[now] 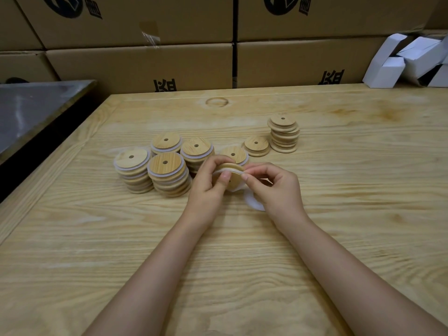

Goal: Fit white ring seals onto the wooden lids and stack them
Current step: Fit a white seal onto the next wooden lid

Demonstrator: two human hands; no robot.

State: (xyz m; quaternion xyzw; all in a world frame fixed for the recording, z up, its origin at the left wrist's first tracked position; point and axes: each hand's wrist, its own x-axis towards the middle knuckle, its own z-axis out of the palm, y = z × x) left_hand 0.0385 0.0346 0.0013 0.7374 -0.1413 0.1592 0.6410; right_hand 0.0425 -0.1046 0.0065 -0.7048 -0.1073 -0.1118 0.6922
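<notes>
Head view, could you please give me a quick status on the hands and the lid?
Left hand grips round wooden lid. Right hand pinches white ring seal, partly on lid's rim. Sealed stacks just behind left hand.

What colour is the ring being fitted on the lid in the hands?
The ring seal is white, clearest in the head view.

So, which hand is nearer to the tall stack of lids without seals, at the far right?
Right. The right hand, pinching the seal, is in front of the tall stack, slightly left; the left hand, gripping the lid, is farther left.
</notes>
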